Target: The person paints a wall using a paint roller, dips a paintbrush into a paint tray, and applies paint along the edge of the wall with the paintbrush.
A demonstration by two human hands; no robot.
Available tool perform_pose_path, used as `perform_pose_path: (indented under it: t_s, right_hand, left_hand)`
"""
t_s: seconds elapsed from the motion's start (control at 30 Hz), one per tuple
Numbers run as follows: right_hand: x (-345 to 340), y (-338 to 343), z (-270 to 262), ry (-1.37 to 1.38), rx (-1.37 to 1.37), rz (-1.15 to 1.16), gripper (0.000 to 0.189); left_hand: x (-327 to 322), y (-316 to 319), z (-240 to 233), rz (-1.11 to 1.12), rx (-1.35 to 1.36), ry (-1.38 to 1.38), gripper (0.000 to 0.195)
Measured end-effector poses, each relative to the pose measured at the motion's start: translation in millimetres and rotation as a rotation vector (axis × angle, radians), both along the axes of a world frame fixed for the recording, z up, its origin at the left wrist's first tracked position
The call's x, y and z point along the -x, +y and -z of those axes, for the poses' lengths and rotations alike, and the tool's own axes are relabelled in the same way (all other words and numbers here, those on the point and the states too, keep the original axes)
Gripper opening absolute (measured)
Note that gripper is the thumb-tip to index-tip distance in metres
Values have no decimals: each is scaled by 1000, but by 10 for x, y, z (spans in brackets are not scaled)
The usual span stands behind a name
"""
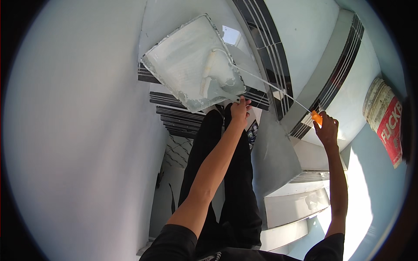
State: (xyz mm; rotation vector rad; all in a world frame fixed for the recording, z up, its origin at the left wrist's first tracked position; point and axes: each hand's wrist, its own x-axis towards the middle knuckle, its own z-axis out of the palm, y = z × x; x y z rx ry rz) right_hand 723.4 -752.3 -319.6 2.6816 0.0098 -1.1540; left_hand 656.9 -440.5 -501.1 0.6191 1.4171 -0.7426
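Observation:
A square paint tray (183, 45), crusted with white paint along its rim, sits tilted on the stairs in front of me. In it lies a paint roller (211, 63), its sleeve coated white. The roller's thin metal rod runs over the tray's right edge to an orange handle (316, 117), which my right hand (327, 130) grips. At the tray's near corner, my left hand (241, 109) pinches the end of a pale, flat-handled tool (230, 96). That tool's far end reaches into the wet paint, and its exact kind is unclear.
White stair treads edged with black striped tiles (284, 81) curve around the tray. A smooth pale wall (81, 114) rises close on the left. On a step at far right stands a paint-stained bucket (380, 104) with a red label bearing writing. My legs (209, 140) are below.

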Motion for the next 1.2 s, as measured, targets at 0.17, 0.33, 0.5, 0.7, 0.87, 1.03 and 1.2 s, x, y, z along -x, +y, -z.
perform_pose_path:
  t_s: [0.17,0.33,0.5,0.7,0.87,1.03,1.2]
  right_hand:
    - [40,-50,74,27,54,76,39]
    - [-63,230,-99,-88,92,32,51]
    - [-235,1136,-292,-465,-346,99,49]
    - [40,2480,232,28,-822,391,29]
    - [387,3124,711,519,-705,670,26]
    - [388,3324,991,539,-602,820,35]
    - [455,3284,1491,236,-598,629,38]
  left_hand:
    - [177,132,-331,-300,89,-163,23]
    - [188,397,-695,-488,269,-216,16]
    - [99,629,-967,-477,257,-264,16]
    - [253,482,-1432,-397,269,-217,16]
    - [669,688,-1345,-256,207,-195,11]
    - [533,1024,-1441,118,143,-128,21]
    - [722,1284,-1557,431,80,-122,29]
